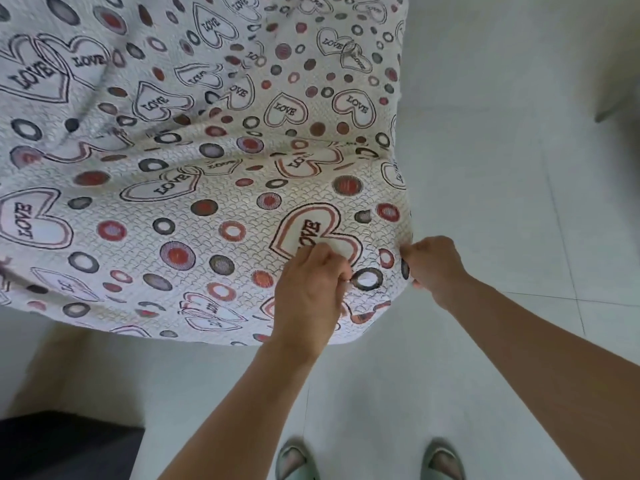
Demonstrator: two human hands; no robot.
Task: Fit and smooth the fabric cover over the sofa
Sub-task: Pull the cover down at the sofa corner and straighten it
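A white fabric cover (pixel 194 209) printed with "LOVE" hearts and red and grey circles lies draped over the sofa, which is fully hidden beneath it. Folds run across the cover's middle. My left hand (pixel 310 289) pinches the cloth near the front right corner, fingers curled into it just below a red heart. My right hand (pixel 434 266) grips the cover's right edge at the same corner, fingers wrapped round the hem. The two hands are a short span apart.
Pale tiled floor (pixel 502 202) surrounds the sofa on the right and front. My two feet in light slippers (pixel 296 459) stand on it below. A dark object (pixel 65 445) sits at the lower left, and a grey furniture corner (pixel 620 105) at the right edge.
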